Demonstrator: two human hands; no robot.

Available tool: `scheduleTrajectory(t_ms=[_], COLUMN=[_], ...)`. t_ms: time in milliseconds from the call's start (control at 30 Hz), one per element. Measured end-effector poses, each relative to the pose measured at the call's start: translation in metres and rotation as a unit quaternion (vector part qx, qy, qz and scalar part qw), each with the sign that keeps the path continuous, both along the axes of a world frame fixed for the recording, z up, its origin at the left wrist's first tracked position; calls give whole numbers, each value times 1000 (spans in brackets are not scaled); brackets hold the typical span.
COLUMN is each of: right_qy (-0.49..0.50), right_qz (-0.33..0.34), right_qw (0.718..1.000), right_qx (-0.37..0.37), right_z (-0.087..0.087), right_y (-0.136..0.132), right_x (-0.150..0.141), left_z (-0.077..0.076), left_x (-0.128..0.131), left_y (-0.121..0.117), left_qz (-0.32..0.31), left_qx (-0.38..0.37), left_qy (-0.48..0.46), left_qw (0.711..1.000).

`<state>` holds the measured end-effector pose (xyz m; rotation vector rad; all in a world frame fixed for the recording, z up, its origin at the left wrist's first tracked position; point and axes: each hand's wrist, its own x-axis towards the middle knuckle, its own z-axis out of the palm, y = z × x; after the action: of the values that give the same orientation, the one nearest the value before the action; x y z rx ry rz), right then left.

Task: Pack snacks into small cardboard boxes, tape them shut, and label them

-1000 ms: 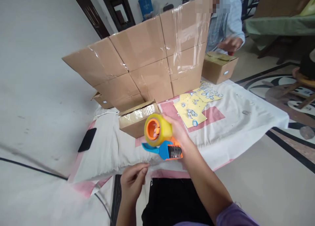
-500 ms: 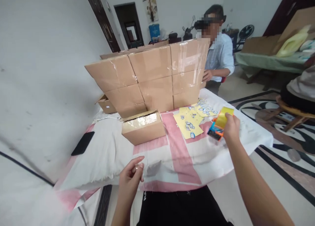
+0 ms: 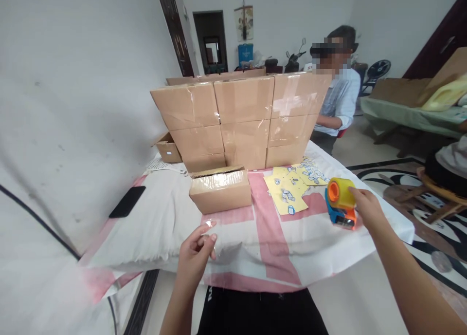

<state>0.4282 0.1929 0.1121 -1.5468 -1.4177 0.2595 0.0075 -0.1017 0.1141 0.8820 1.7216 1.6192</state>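
Note:
My right hand [image 3: 368,207] grips the side of a tape dispenser [image 3: 343,219], whose blue and orange frame is low at the right of the table. A yellow tape roll [image 3: 345,194] with an orange core sits in it. My left hand [image 3: 194,250] is curled near the table's front edge, thumb close to the fingers. A shiny strip of clear tape [image 3: 209,223] shows at those fingertips. Just beyond that hand lies a small cardboard box [image 3: 221,196], with glossy tape over its upper part.
Behind the small box stands a wall of stacked, taped cardboard boxes [image 3: 245,142]. Yellow printed sheets [image 3: 282,181] lie right of centre, a black phone [image 3: 127,202] at the left. An open carton [image 3: 170,152] is at the back left. A person [image 3: 337,94] is behind the stack.
The tape dispenser has turned in my right hand's grip, so the roll's orange core now shows. My left hand stays near the front edge. The whole view has shifted slightly.

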Motion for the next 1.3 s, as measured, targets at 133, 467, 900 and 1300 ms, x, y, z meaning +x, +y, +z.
scheduleTrajectory(t_ms=[133, 467, 900, 1300], right_qy=[24, 97, -41, 28], right_qz=[-113, 562, 547, 506], right_qw=[989, 822, 830, 845], right_qx=[92, -9, -106, -171], right_z=[-4, 34, 64, 51], right_y=[-34, -191, -213, -205], right_x=[-28, -241, -279, -269], left_z=[8, 11, 14, 18], left_x=[-7, 20, -7, -3], left_y=[-2, 5, -14, 5], left_qz=[3, -117, -147, -165], left_qx=[18, 62, 49, 19], left_qy=[16, 49, 77, 137], left_qw=[1000, 990, 985, 977])
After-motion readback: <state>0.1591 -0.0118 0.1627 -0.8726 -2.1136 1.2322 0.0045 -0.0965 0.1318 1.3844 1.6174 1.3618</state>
